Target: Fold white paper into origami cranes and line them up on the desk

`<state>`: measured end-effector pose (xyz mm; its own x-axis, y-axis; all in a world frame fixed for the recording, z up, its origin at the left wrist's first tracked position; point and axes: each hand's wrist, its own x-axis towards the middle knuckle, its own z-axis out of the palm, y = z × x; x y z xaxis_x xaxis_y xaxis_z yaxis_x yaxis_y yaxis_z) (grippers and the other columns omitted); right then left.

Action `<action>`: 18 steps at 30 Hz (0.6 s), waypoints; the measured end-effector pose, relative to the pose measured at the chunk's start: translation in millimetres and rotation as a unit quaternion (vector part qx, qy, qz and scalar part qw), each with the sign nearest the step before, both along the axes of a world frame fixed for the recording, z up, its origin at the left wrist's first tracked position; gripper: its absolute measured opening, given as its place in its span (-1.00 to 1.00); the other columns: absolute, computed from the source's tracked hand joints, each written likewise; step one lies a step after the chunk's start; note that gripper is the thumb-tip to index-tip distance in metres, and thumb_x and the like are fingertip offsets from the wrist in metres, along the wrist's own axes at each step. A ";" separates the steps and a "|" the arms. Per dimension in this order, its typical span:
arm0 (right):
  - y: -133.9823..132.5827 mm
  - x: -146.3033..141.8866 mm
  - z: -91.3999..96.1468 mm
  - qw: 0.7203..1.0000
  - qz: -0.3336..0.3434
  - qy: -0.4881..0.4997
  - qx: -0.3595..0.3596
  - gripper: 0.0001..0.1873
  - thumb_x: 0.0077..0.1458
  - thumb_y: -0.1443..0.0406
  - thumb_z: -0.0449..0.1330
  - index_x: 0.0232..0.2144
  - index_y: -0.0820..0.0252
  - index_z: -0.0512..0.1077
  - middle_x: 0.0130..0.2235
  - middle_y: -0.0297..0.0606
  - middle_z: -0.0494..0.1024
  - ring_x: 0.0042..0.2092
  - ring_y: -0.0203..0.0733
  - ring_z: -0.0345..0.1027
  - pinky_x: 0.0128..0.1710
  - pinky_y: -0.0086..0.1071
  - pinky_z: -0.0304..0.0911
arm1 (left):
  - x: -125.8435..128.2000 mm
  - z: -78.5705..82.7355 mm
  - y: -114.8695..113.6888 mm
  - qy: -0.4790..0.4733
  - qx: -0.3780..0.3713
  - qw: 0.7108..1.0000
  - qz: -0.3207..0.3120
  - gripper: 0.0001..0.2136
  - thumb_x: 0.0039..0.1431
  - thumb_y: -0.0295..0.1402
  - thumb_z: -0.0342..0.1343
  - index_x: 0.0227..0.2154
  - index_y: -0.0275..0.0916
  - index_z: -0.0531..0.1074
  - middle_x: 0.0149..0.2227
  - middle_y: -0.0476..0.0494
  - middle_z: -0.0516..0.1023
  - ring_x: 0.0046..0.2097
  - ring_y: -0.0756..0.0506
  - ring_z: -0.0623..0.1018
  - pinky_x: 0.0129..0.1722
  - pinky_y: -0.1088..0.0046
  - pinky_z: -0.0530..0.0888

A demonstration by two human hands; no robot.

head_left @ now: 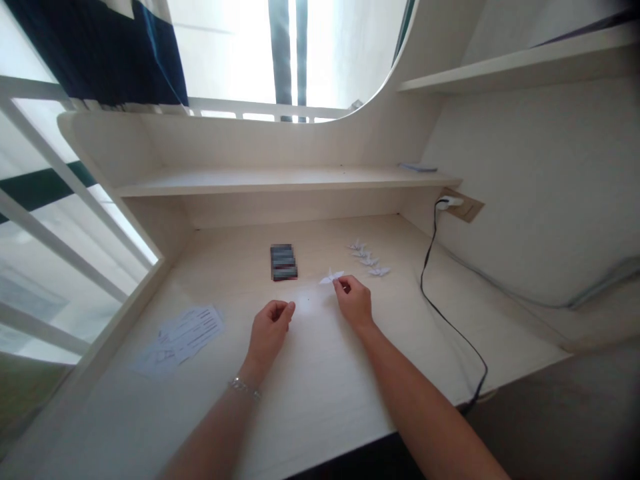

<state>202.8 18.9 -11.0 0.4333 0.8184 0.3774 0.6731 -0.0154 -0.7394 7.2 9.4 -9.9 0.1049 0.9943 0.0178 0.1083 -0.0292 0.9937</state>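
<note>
My right hand (354,301) pinches a small white folded paper crane (331,277) just above the pale wooden desk (320,393). My left hand (271,328) rests on the desk to its left, fingers curled with nothing in them, a bracelet on the wrist. Several more white paper cranes (369,259) lie in a row beyond my right hand. A dark blurred rectangular object (283,262) lies on the desk past my left hand.
Printed paper sheets (181,337) lie at the desk's left. A black cable (440,300) runs from a wall socket (457,203) across the right side and over the front edge. A shelf (280,179) spans above the desk; white railings stand at left.
</note>
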 end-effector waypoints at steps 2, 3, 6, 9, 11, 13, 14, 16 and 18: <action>-1.6 12.6 -0.8 0.999 -0.033 -0.009 -0.013 -0.73 0.03 0.16 0.01 -0.38 0.14 0.44 -0.41 -0.29 0.53 -0.42 -0.24 0.35 -0.33 -0.39 0.20 | -0.6 1.6 -0.5 0.027 0.012 1.000 -0.009 -0.70 -0.08 -0.08 0.11 -0.50 -0.26 0.38 -0.64 0.04 0.35 -0.61 0.05 0.31 -0.62 0.55 0.21; -4.6 20.4 -1.3 0.999 -0.044 -0.013 -0.016 -0.74 0.02 0.17 0.01 -0.38 0.14 0.45 -0.40 -0.29 0.53 -0.42 -0.24 0.34 -0.33 -0.39 0.20 | -0.8 2.7 -0.8 0.038 0.015 0.999 -0.011 -0.70 -0.08 -0.08 0.11 -0.49 -0.27 0.39 -0.64 0.02 0.36 -0.60 0.04 0.32 -0.62 0.55 0.22; -21.4 49.7 -3.8 0.996 -0.081 -0.031 -0.029 -0.73 0.01 0.17 0.02 -0.37 0.13 0.47 -0.38 -0.28 0.54 -0.39 -0.23 0.34 -0.31 -0.38 0.20 | -0.3 6.3 -1.7 0.064 0.020 0.998 -0.004 -0.68 -0.10 -0.07 0.11 -0.48 -0.27 0.41 -0.64 0.01 0.37 -0.60 0.02 0.32 -0.61 0.53 0.22; -40.2 82.9 -7.1 0.989 -0.130 -0.044 -0.047 -0.69 0.00 0.16 0.01 -0.35 0.18 0.48 -0.34 -0.22 0.54 -0.36 -0.20 0.35 -0.29 -0.36 0.20 | 1.8 9.9 -3.0 0.089 0.025 0.996 -0.011 -0.66 -0.13 -0.05 0.12 -0.50 -0.28 0.42 -0.60 -0.03 0.41 -0.56 -0.01 0.35 -0.57 0.51 0.25; -47.6 101.8 -9.1 0.985 -0.156 -0.050 -0.059 -0.67 0.00 0.16 0.01 -0.33 0.20 0.49 -0.32 -0.18 0.54 -0.34 -0.17 0.36 -0.29 -0.35 0.20 | 3.4 11.8 -4.1 0.103 0.036 0.994 -0.023 -0.66 -0.12 -0.05 0.11 -0.49 -0.28 0.43 -0.56 -0.06 0.44 -0.52 -0.03 0.38 -0.54 0.50 0.27; -49.6 115.1 -10.6 0.981 -0.172 -0.052 -0.072 -0.67 -0.01 0.16 0.02 -0.33 0.18 0.50 -0.31 -0.19 0.54 -0.33 -0.17 0.36 -0.30 -0.35 0.20 | 4.3 13.0 -5.1 0.115 0.043 0.992 -0.027 -0.67 -0.12 -0.06 0.11 -0.48 -0.27 0.44 -0.54 -0.06 0.46 -0.50 -0.05 0.39 -0.51 0.49 0.28; -49.0 119.3 -11.2 0.980 -0.176 -0.052 -0.078 -0.67 -0.01 0.16 0.02 -0.33 0.17 0.50 -0.31 -0.19 0.55 -0.33 -0.17 0.37 -0.30 -0.36 0.20 | 4.5 13.3 -5.4 0.122 0.044 0.991 -0.027 -0.68 -0.12 -0.06 0.11 -0.49 -0.26 0.44 -0.55 -0.05 0.46 -0.49 -0.05 0.39 -0.51 0.49 0.28; -46.0 123.9 -11.8 0.978 -0.183 -0.052 -0.090 -0.69 -0.02 0.16 0.04 -0.34 0.13 0.51 -0.32 -0.22 0.55 -0.32 -0.16 0.38 -0.33 -0.37 0.20 | 4.4 13.5 -5.5 0.135 0.047 0.989 -0.030 -0.70 -0.11 -0.08 0.11 -0.50 -0.25 0.44 -0.56 -0.04 0.46 -0.49 -0.05 0.39 -0.50 0.49 0.27; -42.5 125.0 -12.2 0.975 -0.189 -0.053 -0.102 -0.72 -0.03 0.16 0.06 -0.35 0.09 0.52 -0.33 -0.24 0.56 -0.31 -0.15 0.38 -0.36 -0.37 0.18 | 4.1 13.4 -5.2 0.145 0.050 0.987 -0.037 -0.72 -0.10 -0.09 0.10 -0.50 -0.24 0.44 -0.56 -0.02 0.45 -0.48 -0.05 0.39 -0.49 0.49 0.26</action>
